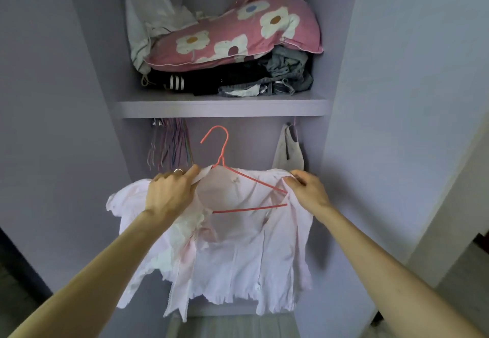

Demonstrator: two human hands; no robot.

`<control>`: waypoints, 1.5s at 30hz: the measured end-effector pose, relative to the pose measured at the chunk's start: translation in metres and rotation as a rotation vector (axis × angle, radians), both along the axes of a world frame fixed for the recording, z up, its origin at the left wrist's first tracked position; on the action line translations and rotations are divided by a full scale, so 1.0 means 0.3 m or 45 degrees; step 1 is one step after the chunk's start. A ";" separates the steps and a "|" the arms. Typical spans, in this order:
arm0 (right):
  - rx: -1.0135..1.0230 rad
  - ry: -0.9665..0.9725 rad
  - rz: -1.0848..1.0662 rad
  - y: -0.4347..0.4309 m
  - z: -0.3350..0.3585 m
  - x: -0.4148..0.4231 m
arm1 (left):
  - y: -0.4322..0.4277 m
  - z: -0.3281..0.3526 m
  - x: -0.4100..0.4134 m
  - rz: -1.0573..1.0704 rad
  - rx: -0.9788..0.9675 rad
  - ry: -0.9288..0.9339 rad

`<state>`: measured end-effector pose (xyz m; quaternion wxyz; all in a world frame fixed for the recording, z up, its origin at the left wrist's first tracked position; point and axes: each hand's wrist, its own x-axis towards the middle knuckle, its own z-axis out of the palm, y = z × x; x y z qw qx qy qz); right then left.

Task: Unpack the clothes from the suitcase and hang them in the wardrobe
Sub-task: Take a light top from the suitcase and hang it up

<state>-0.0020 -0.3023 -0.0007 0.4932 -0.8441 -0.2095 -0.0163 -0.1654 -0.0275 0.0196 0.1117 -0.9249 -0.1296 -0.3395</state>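
- Before the open lilac wardrobe (222, 108), in the head view, a pale pink ruffled cotton blouse (238, 258) hangs in mid-air on a red wire hanger (223, 149), just below the shelf and in front of the hanging space.
- The left hand (169, 192), which wears a ring, grips the blouse's left shoulder by the collar. The right hand (307, 192) pinches the right shoulder seam where the hanger's end meets the cloth.
- The step in hand looks like seating the blouse on the hanger. The right wire arm shows bare inside the neckline, so that shoulder likely needs pulling further over the tip, until both sides sit level.
- The hook stands free and upright. The rail is hidden behind the shelf edge, so hooking will probably go by feel.
- A gap lies between a bunch of thin empty hangers (169, 144) on the left and a pale grey sleeveless top (288, 152) on the right, and it seems the natural slot.
- A pink flower-print pillow (238, 38) and dark folded clothes (225, 82) fill the shelf above. The suitcase is out of view.
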 end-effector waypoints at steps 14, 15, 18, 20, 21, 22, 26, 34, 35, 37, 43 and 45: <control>-0.292 -0.206 0.087 -0.033 0.132 -0.064 | -0.112 -0.054 0.107 -0.225 -0.282 -0.280; -0.514 -0.301 -0.005 -0.034 0.133 -0.047 | -0.118 -0.046 0.111 -0.264 -0.313 -0.313; -0.606 -0.205 0.150 -0.007 0.136 -0.029 | -0.137 -0.005 0.108 -0.290 -0.293 -0.219; -0.376 -0.217 0.111 0.012 0.111 -0.020 | -0.114 -0.003 0.084 -0.249 -0.156 -0.047; -0.283 -0.262 0.037 0.010 0.100 -0.012 | -0.088 -0.013 0.067 -0.218 -0.171 0.074; -0.240 -0.312 -0.017 0.009 0.090 -0.009 | -0.050 -0.030 0.038 -0.156 -0.257 0.186; -0.151 -0.285 0.006 0.007 0.052 -0.027 | 0.060 -0.062 -0.045 -0.031 -0.655 0.352; -0.028 -0.118 0.169 0.073 0.020 -0.070 | -0.089 -0.007 0.071 -0.278 -0.815 0.296; -0.078 -0.152 0.193 0.071 0.019 -0.073 | -0.090 -0.014 0.076 -0.311 -0.854 0.235; -0.280 -0.346 0.241 0.062 0.015 -0.078 | -0.086 -0.035 0.079 -0.353 -0.890 0.153; -0.315 -0.391 0.305 0.075 0.026 -0.118 | -0.108 -0.045 0.088 -0.379 -0.892 0.168; -0.275 -0.364 0.289 0.073 0.009 -0.122 | -0.093 -0.043 0.081 -0.344 -0.866 0.279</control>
